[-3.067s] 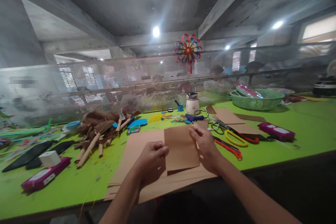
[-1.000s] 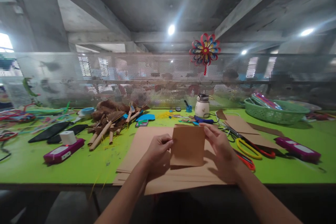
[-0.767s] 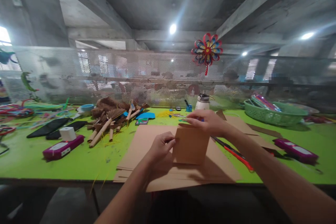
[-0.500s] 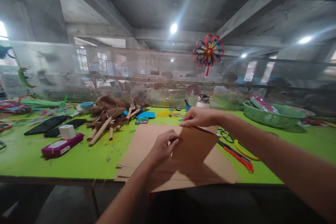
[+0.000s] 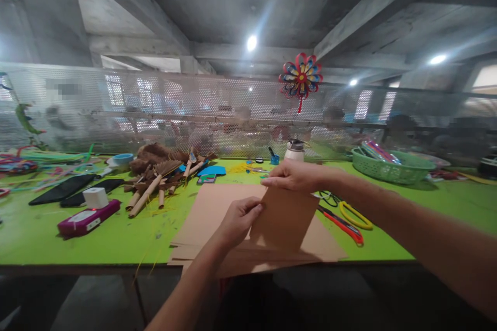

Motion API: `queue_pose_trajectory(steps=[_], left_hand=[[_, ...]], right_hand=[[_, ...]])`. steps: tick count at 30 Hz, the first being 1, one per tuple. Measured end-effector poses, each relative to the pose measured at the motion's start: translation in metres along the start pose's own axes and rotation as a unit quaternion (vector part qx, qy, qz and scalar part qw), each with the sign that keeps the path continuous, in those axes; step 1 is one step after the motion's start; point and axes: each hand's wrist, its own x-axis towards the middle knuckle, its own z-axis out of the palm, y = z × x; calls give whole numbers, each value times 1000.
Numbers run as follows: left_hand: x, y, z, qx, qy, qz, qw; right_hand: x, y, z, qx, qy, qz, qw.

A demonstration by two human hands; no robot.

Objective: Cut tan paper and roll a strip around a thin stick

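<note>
Moved leftward: my right hand (image 5: 294, 175), pinching brown paper square (image 5: 285, 217); left hand (image 5: 239, 221) likewise. Right of fingers: green plastic basket (image 5: 406, 170), packets (image 5: 377, 151) inside.

Can't see the bottom of the white bottle (image 5: 294, 154), blocked by the right hand (image 5: 293, 175), or make out all of that hand's fingers at the top of the brown sheet (image 5: 285, 219). Just blurry shapes (image 5: 333, 116) past the mesh panel (image 5: 217, 95). Also lose the coloured strips (image 5: 18, 163) off the left edge, plus some dark thing (image 5: 488, 167) off the right
</note>
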Motion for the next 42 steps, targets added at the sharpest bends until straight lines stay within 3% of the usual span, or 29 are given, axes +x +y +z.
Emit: queue_pose_trajectory(steps=[5, 8, 12, 16, 21, 28, 33, 42], left_hand=[[-3, 3, 6, 18, -5, 1, 1000], [-6, 5, 10, 33, 17, 4, 999], [-10, 11, 17, 8, 42, 10, 999], [-11, 19, 22, 22, 70, -12, 997], [-9, 17, 25, 63, 99, -38, 992], [-7, -4, 25, 103, 118, -35, 987], [-1, -8, 25, 19, 99, -50, 994], [8, 6, 23, -73, 64, -109, 989]], right_hand=[[-6, -5, 3, -73, -22, 11, 997], [-7, -3, 9, -105, 23, 18, 994], [-8, 5, 20, -78, 68, 4, 995], [-10, 13, 26, -32, 77, -48, 995], [-8, 19, 29, 4, 77, -61, 995], [-3, 38, 34, 36, 90, 22, 995], [-4, 53, 41, 161, 95, 43, 981], [-5, 53, 44, 115, 107, 27, 987]])
